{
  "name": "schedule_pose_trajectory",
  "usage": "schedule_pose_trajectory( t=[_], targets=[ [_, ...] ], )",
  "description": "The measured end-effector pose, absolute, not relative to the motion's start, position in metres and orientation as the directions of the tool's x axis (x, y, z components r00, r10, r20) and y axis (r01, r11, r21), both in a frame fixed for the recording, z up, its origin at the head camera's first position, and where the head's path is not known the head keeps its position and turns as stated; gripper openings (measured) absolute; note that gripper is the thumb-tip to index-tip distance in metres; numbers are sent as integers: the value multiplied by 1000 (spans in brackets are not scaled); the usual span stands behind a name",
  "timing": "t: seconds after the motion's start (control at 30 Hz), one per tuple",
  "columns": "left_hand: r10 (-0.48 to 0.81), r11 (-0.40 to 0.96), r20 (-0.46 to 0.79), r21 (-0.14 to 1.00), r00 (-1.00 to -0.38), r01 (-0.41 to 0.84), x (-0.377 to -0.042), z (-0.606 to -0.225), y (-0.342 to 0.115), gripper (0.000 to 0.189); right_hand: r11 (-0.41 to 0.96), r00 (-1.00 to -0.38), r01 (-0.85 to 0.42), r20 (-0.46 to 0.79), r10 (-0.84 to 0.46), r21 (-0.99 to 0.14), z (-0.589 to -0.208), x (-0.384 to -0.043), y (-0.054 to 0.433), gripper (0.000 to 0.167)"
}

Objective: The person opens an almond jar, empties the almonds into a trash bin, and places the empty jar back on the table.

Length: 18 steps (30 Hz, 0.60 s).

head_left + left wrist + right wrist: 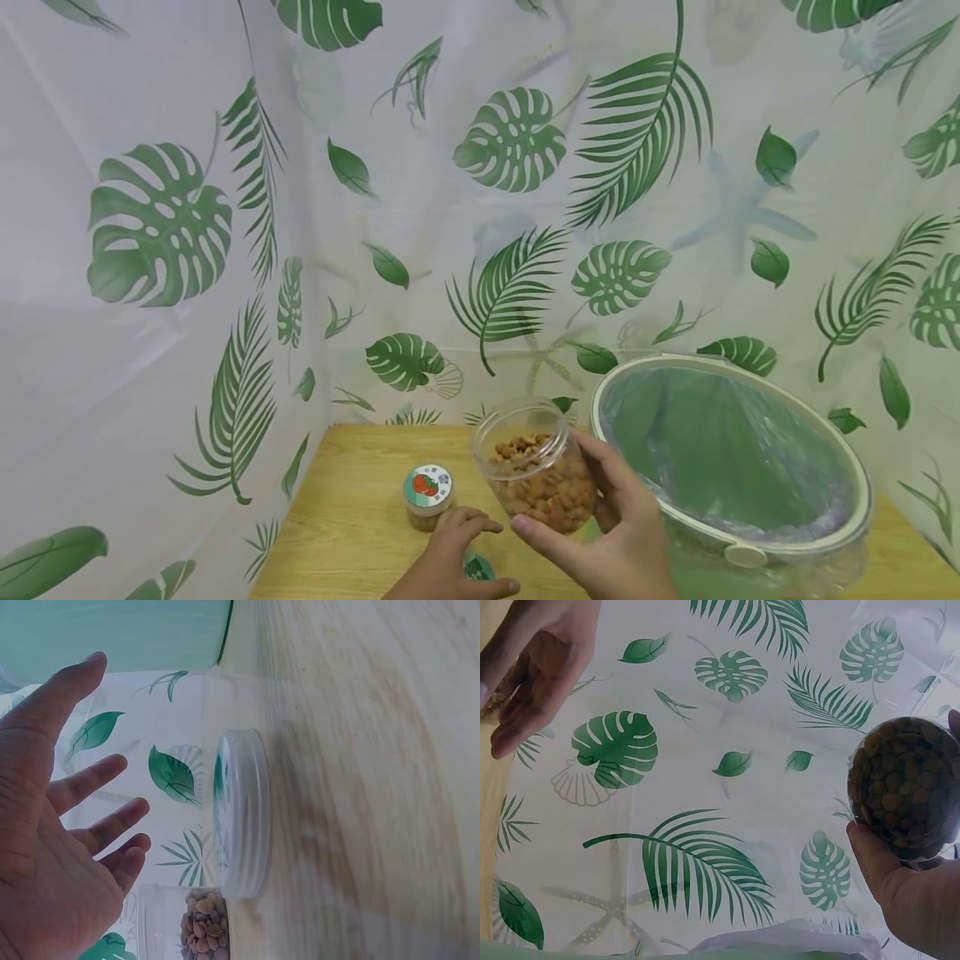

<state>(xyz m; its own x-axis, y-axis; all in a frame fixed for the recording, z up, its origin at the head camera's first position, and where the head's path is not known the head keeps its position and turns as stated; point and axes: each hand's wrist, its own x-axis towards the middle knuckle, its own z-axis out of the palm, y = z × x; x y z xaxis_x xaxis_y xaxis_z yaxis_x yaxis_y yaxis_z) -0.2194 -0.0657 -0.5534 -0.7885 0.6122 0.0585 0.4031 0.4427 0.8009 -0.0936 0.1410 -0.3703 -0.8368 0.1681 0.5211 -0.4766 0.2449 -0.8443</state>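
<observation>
My right hand point(626, 533) grips a clear round jar point(547, 492) of almonds, raised above the table with its open mouth tilted to the left. In the right wrist view the jar's almond-filled base point(904, 787) faces the camera. My left hand point(459, 554) has its fingers spread and relaxed, holding nothing. Below it on the table lies a round lid point(247, 814) with a green print, partly hidden by the hand in the head view. Just beyond my left fingers stands a second, smaller jar point(429, 497) with a tomato-printed lid on it.
A green bin point(750, 554) with a pale oval rim and a clear plastic liner stands to the right of the raised jar. The wooden table point(360, 492) meets leaf-printed sheeting point(420, 208) at the back and left.
</observation>
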Motion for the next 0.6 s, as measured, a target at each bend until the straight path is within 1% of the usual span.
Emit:
schedule_pose_trajectory(
  t=[0.6],
  targets=[
    [613, 430, 83, 799, -786, 420, -215, -549, -60, 56, 264, -812, -472, 532, 241, -841, -360, -85, 147, 87]
  ],
)
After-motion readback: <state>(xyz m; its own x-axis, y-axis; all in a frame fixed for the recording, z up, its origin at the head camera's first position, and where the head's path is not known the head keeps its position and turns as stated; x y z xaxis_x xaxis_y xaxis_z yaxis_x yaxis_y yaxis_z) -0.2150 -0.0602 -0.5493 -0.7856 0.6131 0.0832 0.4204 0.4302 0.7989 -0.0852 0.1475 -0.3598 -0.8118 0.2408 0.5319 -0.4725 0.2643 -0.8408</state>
